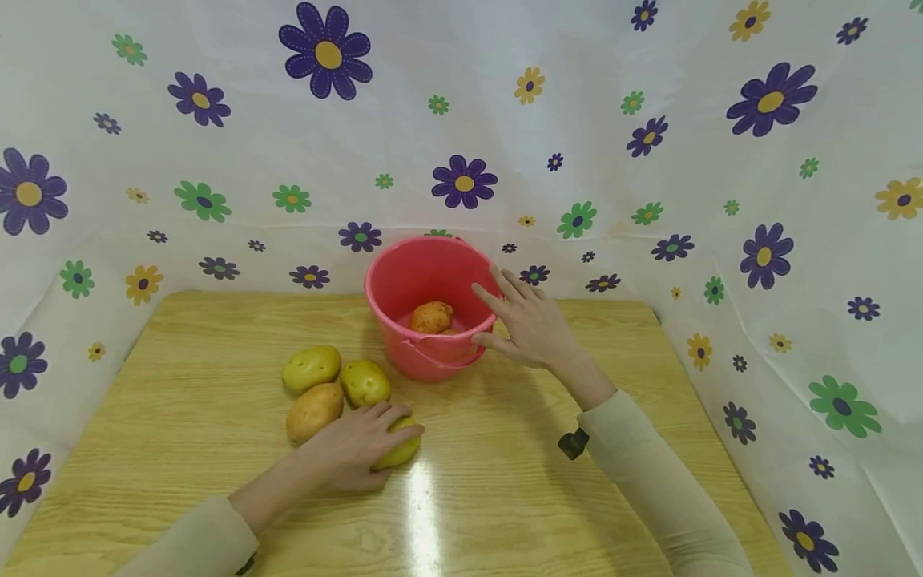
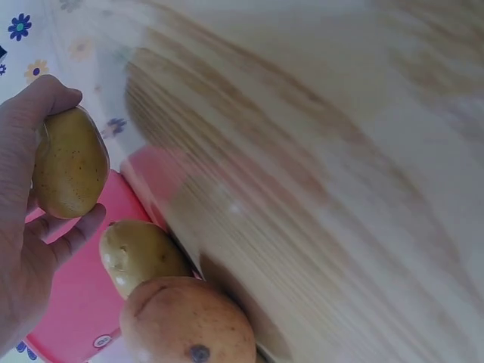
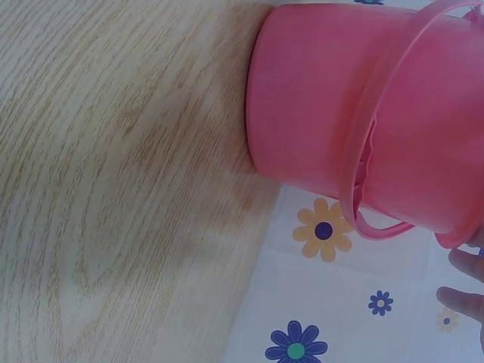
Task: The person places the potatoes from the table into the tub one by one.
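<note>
Likely, the yellow potato, at about half past six from the pink bucket, is firm, fairly light and slightly slippery, so I favour clasping its rounded sides, where my left hand grips it, my right hand's fingers spread wide at three o'clock.

At about mid-width and near the rear edge of the table stands the bucket, its handle hanging across the front. Cloth lies behind the table and along both sides. At least one potato lies in the bucket. Left of and before it, on the table, are a rear potato, a middle potato to its right and a near potato. The left hand holds the foremost potato; the right hand is at the bucket's right rim.
</note>
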Motion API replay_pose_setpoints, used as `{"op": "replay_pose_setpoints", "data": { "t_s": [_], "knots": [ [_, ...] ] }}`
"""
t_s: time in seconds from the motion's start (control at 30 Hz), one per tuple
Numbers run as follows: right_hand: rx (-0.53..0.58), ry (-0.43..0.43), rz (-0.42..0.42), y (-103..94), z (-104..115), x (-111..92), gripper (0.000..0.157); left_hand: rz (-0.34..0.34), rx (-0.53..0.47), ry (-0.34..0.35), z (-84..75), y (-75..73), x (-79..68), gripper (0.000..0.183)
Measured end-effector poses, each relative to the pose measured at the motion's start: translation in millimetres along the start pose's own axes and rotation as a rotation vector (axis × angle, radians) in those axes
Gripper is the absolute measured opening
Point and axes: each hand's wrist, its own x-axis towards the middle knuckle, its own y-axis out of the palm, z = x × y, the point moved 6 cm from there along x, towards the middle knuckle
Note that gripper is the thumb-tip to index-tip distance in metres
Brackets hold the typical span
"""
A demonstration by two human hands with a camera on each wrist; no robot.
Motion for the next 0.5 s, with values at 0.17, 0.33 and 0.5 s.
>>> {"op": "replay_pose_setpoints", "data": {
  "t_s": [0.17,0.33,0.5],
  "knots": [
    [0.0,0.003,0.013,-1.0,1,0,0.11,-0.008,-0.035,0.007,-3.7,-6.2,4.8,0.075],
    [0.007,0.005,0.013,-1.8,1,0,0.112,-0.065,-0.007,0.02,-5.2,-19.1,11.5,0.074],
    [0.007,0.003,0.004,-1.0,1,0,0.11,-0.128,0.0,0.043,-6.9,-32.6,17.7,0.075]
  ]
}}
